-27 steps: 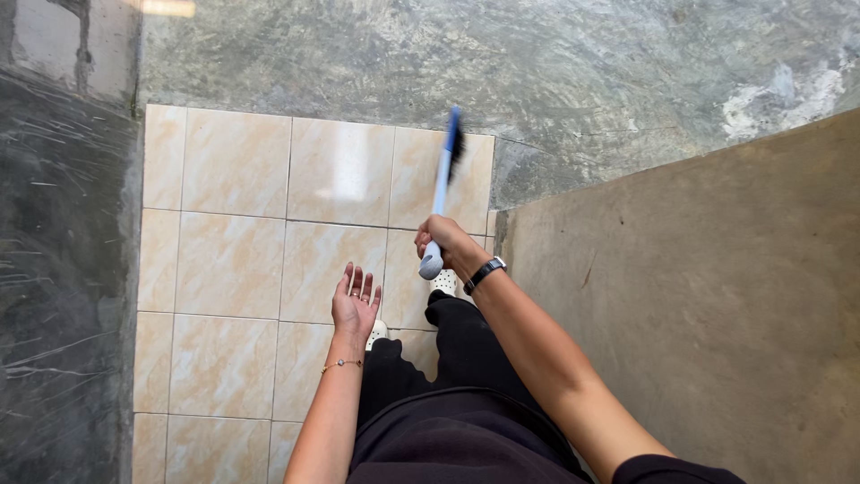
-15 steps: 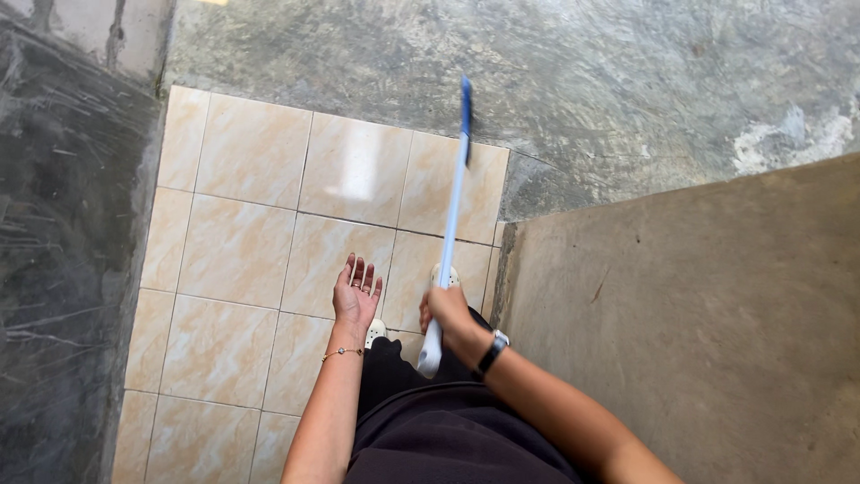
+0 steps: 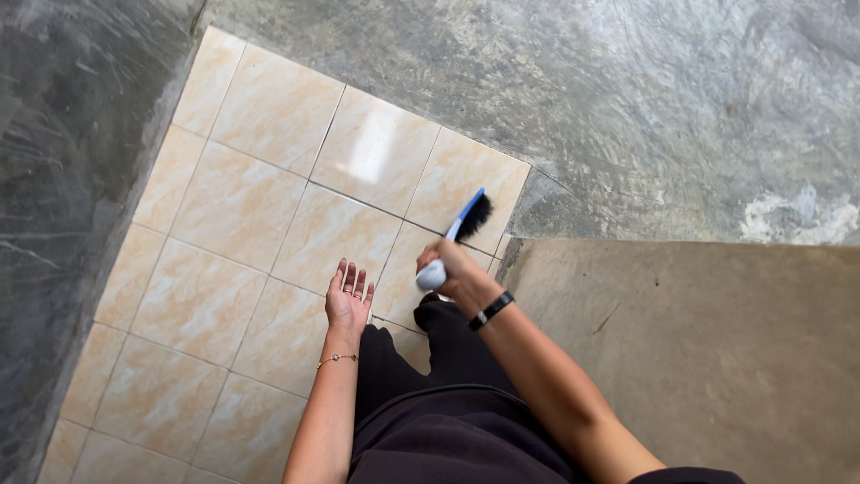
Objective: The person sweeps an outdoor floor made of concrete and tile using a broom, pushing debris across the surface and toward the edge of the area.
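Two bare hands work above a patch of cream tiled floor point(image 3: 269, 206). The right hand point(image 3: 452, 269) has its fingers point(image 3: 428, 257) curled tight around the white grip of a scrubbing brush point(image 3: 457, 235), whose blue back and dark bristles point away from the person, over a tile near the far right corner of the patch. The left hand point(image 3: 348, 300) holds nothing: its fingers point(image 3: 351, 274) are straight and close together, palm down over a tile, just beside the brush hand; whether it touches the floor cannot be told. Rough grey concrete point(image 3: 645, 116) borders the tiles at the top and left, and a brown concrete slab point(image 3: 717, 358) lies on the right. The right forearm, with a dark wristband point(image 3: 491, 310), slants across the slab's edge; the left, with a thin bracelet point(image 3: 336, 358), runs straight ahead beside dark trousers point(image 3: 439, 412).
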